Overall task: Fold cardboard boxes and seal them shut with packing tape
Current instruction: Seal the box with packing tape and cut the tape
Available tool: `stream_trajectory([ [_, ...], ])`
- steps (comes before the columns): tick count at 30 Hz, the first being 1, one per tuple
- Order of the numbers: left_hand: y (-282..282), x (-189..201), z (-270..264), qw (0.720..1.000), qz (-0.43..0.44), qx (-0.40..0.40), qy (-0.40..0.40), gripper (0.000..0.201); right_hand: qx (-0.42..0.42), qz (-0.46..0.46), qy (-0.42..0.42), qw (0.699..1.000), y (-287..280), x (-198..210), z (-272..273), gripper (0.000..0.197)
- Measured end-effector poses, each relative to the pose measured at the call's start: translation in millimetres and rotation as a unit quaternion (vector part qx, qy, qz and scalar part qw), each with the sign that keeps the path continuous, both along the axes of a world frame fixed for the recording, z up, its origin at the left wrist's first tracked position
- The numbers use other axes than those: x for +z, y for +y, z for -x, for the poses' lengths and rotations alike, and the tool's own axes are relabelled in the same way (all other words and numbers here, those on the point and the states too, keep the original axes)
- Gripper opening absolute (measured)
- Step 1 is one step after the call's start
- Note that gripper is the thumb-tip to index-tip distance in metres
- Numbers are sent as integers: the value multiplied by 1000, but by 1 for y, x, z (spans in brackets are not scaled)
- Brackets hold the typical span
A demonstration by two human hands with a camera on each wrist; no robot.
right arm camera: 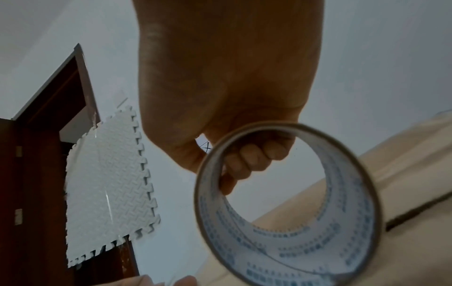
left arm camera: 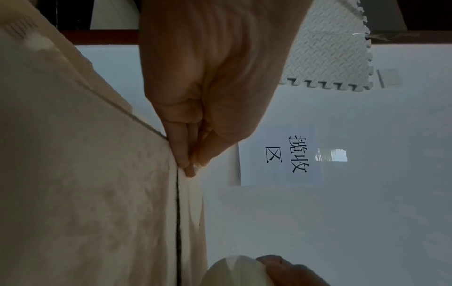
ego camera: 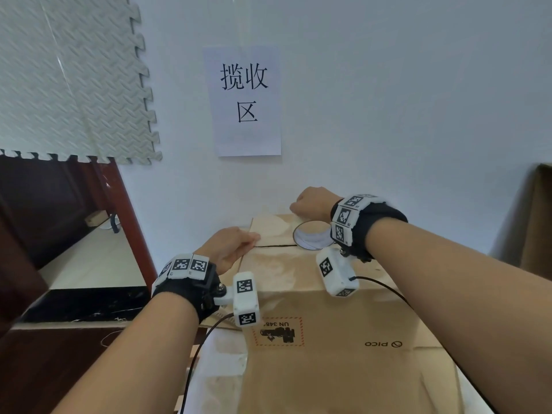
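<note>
A brown cardboard box (ego camera: 328, 339) stands before me, its top flaps folded down and meeting at a dark seam (ego camera: 274, 245). At the left end of that seam my left hand (ego camera: 239, 242) pinches thumb against fingers (left arm camera: 182, 152) on what looks like the end of clear tape, at the box edge (left arm camera: 168, 147). My right hand (ego camera: 309, 204) is at the far right of the top. Its fingers (right arm camera: 254, 160) are curled through a roll of packing tape (right arm camera: 288, 203), which stands on the box (ego camera: 312, 239). The roll also shows low in the left wrist view (left arm camera: 234, 271).
The box backs onto a white wall with a paper sign (ego camera: 246, 100). A grey foam mat (ego camera: 74, 79) hangs at upper left, above a dark wooden door frame (ego camera: 125, 204). More cardboard (ego camera: 534, 219) stands at the right edge. Black cables (ego camera: 197, 354) trail from both wrist cameras.
</note>
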State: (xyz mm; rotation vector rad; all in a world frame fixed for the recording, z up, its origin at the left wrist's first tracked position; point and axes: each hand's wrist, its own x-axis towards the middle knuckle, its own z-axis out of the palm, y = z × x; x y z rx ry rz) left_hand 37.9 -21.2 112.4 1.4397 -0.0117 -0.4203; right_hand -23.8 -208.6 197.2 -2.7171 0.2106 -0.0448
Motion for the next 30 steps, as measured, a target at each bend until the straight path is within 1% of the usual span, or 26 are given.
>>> stream_trajectory([
  [4, 4, 4, 4, 999, 41, -17, 17, 22, 10, -29, -10, 999, -5, -5, 2, 35],
  [7, 9, 12, 5, 998, 57, 4, 11, 18, 5, -25, -4, 1000, 1, -9, -1, 33],
  [9, 15, 17, 4, 999, 28, 18, -9, 12, -2, -5, 12, 1000, 8, -7, -3, 28],
  [13, 24, 18, 5, 997, -62, 5, -51, 21, -3, 24, 40, 999, 16, -1, -3, 29],
  [15, 26, 14, 5, 993, -90, 2, -74, 18, -8, 32, 48, 998, 19, 0, -7, 30],
  [17, 30, 11, 4, 990, -105, 5, -92, 16, -8, 33, 59, 998, 24, 1, -11, 26],
  [20, 36, 6, 3, 988, -118, 3, -98, 16, -3, 4, 40, 999, 28, -3, -15, 17],
  [23, 40, 2, 4, 986, -128, 0, -103, 16, 6, 17, 30, 999, 32, -5, -17, 14],
  [26, 43, 0, 2, 988, -118, 4, -105, 17, 16, 52, 54, 997, 39, -1, -18, 18],
  [28, 46, 0, 0, 989, -108, 6, -103, 18, 24, 61, 62, 996, 41, 1, -17, 28],
  [30, 48, -2, -2, 989, -107, 6, -102, 19, 29, 53, 51, 997, 41, 0, -16, 37],
])
